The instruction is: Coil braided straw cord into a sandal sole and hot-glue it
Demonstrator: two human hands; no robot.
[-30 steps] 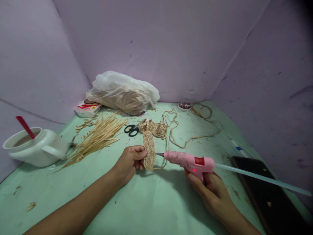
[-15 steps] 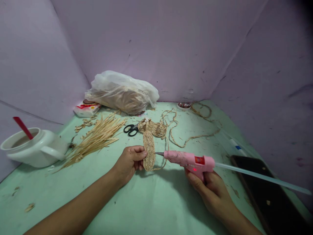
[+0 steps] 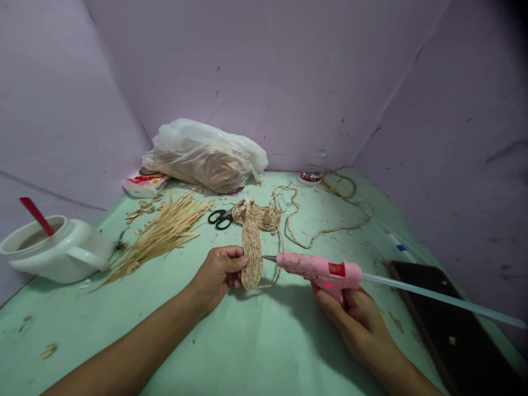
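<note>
My left hand pinches the left edge of an oval coil of braided straw cord, held upright above the table. My right hand is wrapped round the grip of a pink hot glue gun, whose small red light glows. The gun's metal nozzle points left, right at the coil's right edge; whether it touches cannot be made out. A long clear glue stick juts from the gun's back. From the coil's bottom, loose cord loops up on the right. Behind it lies another woven straw piece.
Black-handled scissors lie beside a bundle of dry straw strips. A white pot with a red stick stands at left. A plastic bag, a small box and a dish of beads line the back. A dark phone-like slab lies right.
Hardly anything differs. Both hands keep their hold, and the nozzle stays by the coil's right edge; the coil's lower end has shifted very slightly.
</note>
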